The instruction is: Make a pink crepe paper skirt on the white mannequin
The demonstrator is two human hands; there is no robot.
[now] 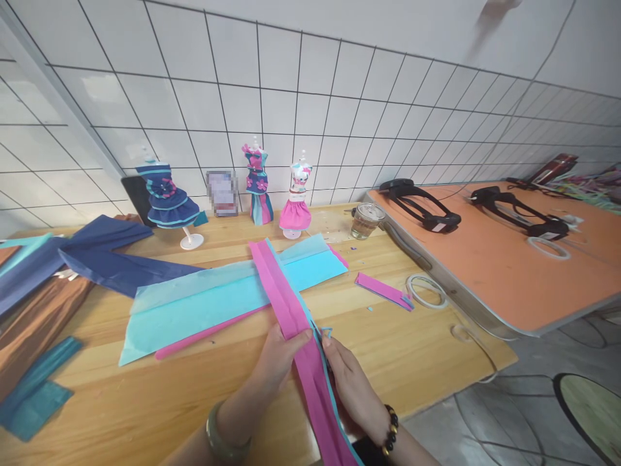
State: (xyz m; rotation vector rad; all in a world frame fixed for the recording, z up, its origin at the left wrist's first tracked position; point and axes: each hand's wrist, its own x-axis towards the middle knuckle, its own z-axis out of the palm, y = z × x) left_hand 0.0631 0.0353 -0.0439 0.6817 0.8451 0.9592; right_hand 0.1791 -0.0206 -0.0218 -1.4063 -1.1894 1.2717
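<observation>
My left hand (pixel 279 359) lies at lower centre of the frame, fingers flat on the pink strip (pixel 291 304), pressing it to the table (pixel 412 349) without closing around it. My right hand (pixel 352 388) sits just beside, lower right of centre, fingertips pinched on the strip's right edge where a thin blue lining shows. The strip runs from mid-frame down to the bottom edge, crossing over one light blue sheet (pixel 218 301) that spans the centre. Count: three dress forms (pixel 257 184) along the wall at upper centre, one blurred card (pixel 222 192) between the first two, one glass jar (pixel 366 220) to their right, one short pink offcut (pixel 383 290) right of centre, two tape rolls (pixel 427 291) near the table's right edge. Dark blue paper (pixel 111 255) and brown paper (pixel 39 317) pile at the left edge; teal pieces (pixel 36 388) lie lower left. An orange table (pixel 509 272) abuts at the right, bearing two black headsets (pixel 420 204). Bare wood lies open left of my left hand and right of my right hand, up to the table's near right corner.
</observation>
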